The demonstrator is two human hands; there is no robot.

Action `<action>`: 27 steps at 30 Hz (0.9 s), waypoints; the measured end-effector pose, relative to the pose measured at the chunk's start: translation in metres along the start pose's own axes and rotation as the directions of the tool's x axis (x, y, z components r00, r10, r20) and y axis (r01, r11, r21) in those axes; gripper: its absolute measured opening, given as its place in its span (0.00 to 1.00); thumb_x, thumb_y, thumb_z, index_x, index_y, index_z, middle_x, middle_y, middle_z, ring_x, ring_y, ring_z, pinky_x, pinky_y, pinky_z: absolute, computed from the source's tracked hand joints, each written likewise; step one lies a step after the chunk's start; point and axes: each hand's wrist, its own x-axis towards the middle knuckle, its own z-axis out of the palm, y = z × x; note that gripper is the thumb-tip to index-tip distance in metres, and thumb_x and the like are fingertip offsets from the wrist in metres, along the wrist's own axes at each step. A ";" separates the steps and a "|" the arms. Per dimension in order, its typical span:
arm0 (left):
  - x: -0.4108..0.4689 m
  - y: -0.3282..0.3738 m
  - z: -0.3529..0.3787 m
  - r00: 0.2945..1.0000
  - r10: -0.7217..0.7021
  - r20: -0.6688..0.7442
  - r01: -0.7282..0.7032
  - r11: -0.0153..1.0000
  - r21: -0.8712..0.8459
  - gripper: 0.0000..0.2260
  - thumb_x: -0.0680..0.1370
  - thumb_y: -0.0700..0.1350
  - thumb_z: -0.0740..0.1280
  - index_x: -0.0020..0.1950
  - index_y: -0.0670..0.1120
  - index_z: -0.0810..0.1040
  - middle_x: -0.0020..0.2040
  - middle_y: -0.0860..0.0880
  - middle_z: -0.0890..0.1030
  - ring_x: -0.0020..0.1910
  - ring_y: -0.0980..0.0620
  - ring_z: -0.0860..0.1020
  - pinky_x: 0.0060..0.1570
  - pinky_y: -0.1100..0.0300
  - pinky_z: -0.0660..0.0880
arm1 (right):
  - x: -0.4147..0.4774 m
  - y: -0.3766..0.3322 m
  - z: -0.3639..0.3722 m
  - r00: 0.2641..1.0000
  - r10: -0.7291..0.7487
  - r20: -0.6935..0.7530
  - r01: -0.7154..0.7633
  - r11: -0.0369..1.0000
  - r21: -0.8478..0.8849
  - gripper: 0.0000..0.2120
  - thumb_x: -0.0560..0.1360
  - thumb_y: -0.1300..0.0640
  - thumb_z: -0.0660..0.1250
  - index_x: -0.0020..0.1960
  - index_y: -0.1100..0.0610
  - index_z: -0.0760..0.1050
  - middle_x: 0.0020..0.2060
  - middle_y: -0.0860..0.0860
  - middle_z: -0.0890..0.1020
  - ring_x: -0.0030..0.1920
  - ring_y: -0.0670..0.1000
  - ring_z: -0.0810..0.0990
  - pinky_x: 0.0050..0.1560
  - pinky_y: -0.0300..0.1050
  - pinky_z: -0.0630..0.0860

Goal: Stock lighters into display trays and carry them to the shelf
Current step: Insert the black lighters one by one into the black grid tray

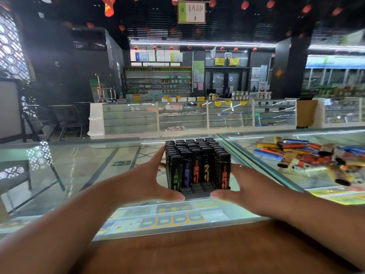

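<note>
A black display tray (198, 189) packed with several upright black lighters (195, 155) stands on the glass counter (79, 175) in the middle of the view. The front-row lighters carry coloured markings; two front slots are bare. My left hand (144, 178) presses against the tray's left side, thumb at the front bottom edge. My right hand (246, 184) presses against its right side, thumb at the front bottom corner. Both hands clasp the tray between them.
A heap of loose coloured lighters (308, 157) lies on the glass at the right. A brown wooden ledge (197, 250) runs along the counter's near edge. Across the aisle stand glass display cases (183, 115) and stocked shelves (158, 82).
</note>
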 end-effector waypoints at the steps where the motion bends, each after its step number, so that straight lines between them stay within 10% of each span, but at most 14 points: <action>1: 0.001 -0.001 0.000 1.000 0.008 0.000 -0.008 1.000 0.006 0.60 0.60 0.68 0.75 0.76 0.64 0.33 0.75 0.58 0.62 0.74 0.56 0.62 0.65 0.62 0.60 | 0.001 0.000 0.000 1.000 0.002 -0.005 -0.002 1.000 0.005 0.31 0.71 0.33 0.65 0.70 0.44 0.65 0.64 0.43 0.74 0.62 0.45 0.72 0.60 0.41 0.70; 6: 0.000 -0.007 -0.004 1.000 -0.021 -0.014 0.021 1.000 0.001 0.61 0.58 0.69 0.75 0.77 0.64 0.35 0.74 0.56 0.66 0.73 0.57 0.64 0.68 0.60 0.62 | 0.006 -0.005 0.001 0.999 -0.028 -0.025 0.029 0.999 0.040 0.14 0.71 0.37 0.68 0.51 0.39 0.68 0.50 0.38 0.76 0.50 0.40 0.75 0.49 0.34 0.71; 19: -0.039 -0.050 -0.041 0.974 -0.101 -0.204 0.114 0.992 0.053 0.44 0.69 0.54 0.77 0.79 0.56 0.55 0.60 0.59 0.76 0.57 0.66 0.72 0.50 0.76 0.64 | 0.064 -0.054 0.038 0.993 -0.120 0.016 0.119 0.990 0.080 0.22 0.69 0.35 0.65 0.53 0.50 0.74 0.50 0.48 0.81 0.52 0.49 0.79 0.54 0.51 0.77; 27: -0.057 -0.096 -0.069 0.915 -0.245 -0.322 0.262 0.965 0.010 0.35 0.71 0.49 0.76 0.75 0.51 0.66 0.64 0.50 0.78 0.59 0.57 0.74 0.59 0.64 0.68 | 0.116 -0.108 0.069 0.989 -0.146 0.035 0.141 0.984 0.109 0.17 0.70 0.39 0.69 0.49 0.51 0.74 0.47 0.49 0.80 0.48 0.50 0.78 0.51 0.52 0.78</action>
